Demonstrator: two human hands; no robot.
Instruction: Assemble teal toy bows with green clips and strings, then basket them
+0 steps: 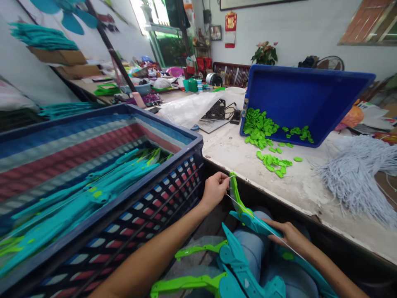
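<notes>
My left hand (215, 188) is closed in a pinch on a white string (238, 203) at the bright green tip of a teal-and-green plastic toy bow (259, 225). From that tip the string runs slantwise toward the lower right, passing over my right forearm. My right hand (288, 235) is closed around the bow's teal body above my lap, its fingers partly hidden. Below it, more teal bow parts with green arms (240, 265) rest across my legs, cut off by the bottom edge.
To the left, a dark blue crate (198, 145) with a striped lining holds several teal bows (99, 192). On the white table (217, 145), green clips (276, 161) spill from a tipped blue bin (300, 95). A bundle of white strings (356, 178) lies at right.
</notes>
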